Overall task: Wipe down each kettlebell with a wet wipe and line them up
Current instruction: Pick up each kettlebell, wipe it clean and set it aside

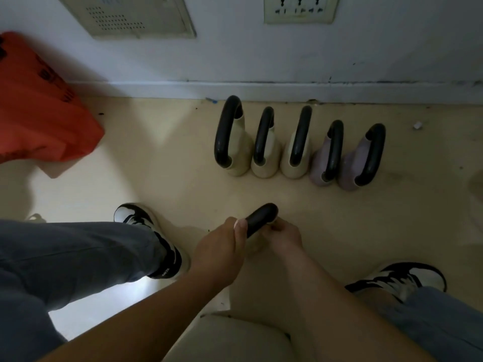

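Down between the person's black-and-white shoes [151, 239], low over the cream floor [183, 158], both hands meet on one kettlebell [261, 218]. The left hand [227, 246] wraps tight round the near end of its black handle, thumb on top. The right hand [283, 236] sits just beside it, fingers curled in against the handle's other side. Their knuckles cover most of the pale body underneath, and I cannot tell whether a wipe is held there.

Further on is open floor. Beyond it three cream kettlebells [264, 152] and two lilac kettlebells [324, 163] stand upright side by side, nearly touching, their handles running toward the wall [366, 48]. An orange bag [39, 105] slumps well off to the left. Higher on the wall are a vent panel [130, 17] and a socket plate [299, 9].
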Available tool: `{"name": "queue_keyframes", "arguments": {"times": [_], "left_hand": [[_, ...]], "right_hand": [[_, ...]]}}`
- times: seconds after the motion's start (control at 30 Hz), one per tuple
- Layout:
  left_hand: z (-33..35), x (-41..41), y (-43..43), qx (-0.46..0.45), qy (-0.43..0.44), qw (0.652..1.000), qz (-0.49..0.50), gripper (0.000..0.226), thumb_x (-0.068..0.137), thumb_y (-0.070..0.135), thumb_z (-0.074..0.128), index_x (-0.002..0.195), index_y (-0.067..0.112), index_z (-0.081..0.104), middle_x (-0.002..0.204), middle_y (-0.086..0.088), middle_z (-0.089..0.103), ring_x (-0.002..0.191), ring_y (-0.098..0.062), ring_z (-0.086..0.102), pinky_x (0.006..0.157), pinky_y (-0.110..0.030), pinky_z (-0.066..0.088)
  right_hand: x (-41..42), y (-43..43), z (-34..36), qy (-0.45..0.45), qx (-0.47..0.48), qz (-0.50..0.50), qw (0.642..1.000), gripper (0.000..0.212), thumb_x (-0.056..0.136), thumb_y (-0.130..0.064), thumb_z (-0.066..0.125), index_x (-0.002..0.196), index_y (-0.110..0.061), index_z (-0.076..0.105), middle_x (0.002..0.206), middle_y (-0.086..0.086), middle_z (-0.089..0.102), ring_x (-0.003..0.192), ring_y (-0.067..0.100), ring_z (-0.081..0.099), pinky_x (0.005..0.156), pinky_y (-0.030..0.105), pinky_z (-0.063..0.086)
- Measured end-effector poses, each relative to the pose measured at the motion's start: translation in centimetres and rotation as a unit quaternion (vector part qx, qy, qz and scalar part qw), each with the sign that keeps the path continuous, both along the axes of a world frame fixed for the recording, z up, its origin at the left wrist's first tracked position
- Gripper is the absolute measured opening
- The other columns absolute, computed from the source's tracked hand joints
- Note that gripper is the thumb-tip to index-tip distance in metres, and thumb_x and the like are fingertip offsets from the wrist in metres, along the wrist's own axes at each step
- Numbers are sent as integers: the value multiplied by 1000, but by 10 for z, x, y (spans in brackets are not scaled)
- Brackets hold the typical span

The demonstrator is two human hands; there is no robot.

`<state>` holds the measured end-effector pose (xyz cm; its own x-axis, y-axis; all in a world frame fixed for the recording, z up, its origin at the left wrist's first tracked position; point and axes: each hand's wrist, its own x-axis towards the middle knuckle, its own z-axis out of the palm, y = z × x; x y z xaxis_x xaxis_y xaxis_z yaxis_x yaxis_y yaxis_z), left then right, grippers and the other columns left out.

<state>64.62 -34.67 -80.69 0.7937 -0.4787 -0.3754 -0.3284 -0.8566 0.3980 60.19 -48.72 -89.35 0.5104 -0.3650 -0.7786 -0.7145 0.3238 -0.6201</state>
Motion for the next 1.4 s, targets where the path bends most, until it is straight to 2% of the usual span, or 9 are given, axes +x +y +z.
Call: {"name": "queue_keyframes", "arguments": {"times": [0.17,0.27,0.43,0.57,0.83,1.0,1.17,1.3,1.4], "left_hand": [[7,7,-2,-65,190,955,217,44,104,54,20,113,20,46,94,-6,58,81,-19,60,75,-40,54],[4,43,-2,-46,183,946,263,39,107,41,29,99,15,59,92,-6,60,77,-12,54,69,-29,40],[-4,80,-20,-93,197,907,362,37,97,44,54,111,17,74,109,-5,70,98,-23,63,87,-31,49],[-11,70,-58,-133,333,853,379,49,91,53,51,98,7,69,90,-18,72,83,-33,69,86,-40,56],[13,79,-73,-95,152,966,186,47,105,40,38,70,13,54,69,-6,56,76,-27,58,70,-31,44],[-9,84,-56,38,247,930,268,78,88,73,32,135,14,56,143,-9,47,130,-35,45,111,-48,36],[-4,93,-47,-36,124,965,229,58,99,58,33,106,15,71,111,-16,65,98,-33,63,93,-43,52],[1,88,-55,-130,275,901,308,44,94,51,60,107,11,72,93,-6,73,78,-18,71,64,-24,56],[4,81,-68,-84,265,916,288,38,99,42,54,101,7,71,85,-8,71,70,-16,70,58,-19,53]], "right_hand": [[19,12,3,11,21,-24,999,17,83,-25,79,100,-27,78,103,-1,77,96,21,70,90,37,57],[18,16,3,4,-7,-20,1000,29,83,-35,80,109,-25,78,103,-3,77,93,17,70,88,38,59],[14,13,-2,0,-36,-7,999,7,85,-38,77,88,-33,80,92,-9,75,91,15,69,84,30,54],[19,12,-7,-2,-25,-6,1000,28,85,-26,78,58,-31,73,80,-5,76,86,15,70,86,34,56],[18,11,-12,-32,-13,-13,999,26,86,-28,77,61,-36,77,70,-7,76,74,11,68,82,40,58],[19,8,-16,-16,-29,-3,999,30,85,-28,78,56,-35,70,63,-22,66,77,9,67,84,32,56],[20,10,-16,-10,-28,-9,1000,4,83,-32,79,86,-29,79,83,-12,74,88,14,70,89,34,57],[20,9,-15,-18,-18,-6,1000,4,85,-31,78,86,-27,77,76,-18,70,82,8,68,83,29,55],[17,10,-11,-30,-13,-9,999,12,86,-28,75,75,-33,78,73,-19,72,75,2,65,73,25,52]]}}
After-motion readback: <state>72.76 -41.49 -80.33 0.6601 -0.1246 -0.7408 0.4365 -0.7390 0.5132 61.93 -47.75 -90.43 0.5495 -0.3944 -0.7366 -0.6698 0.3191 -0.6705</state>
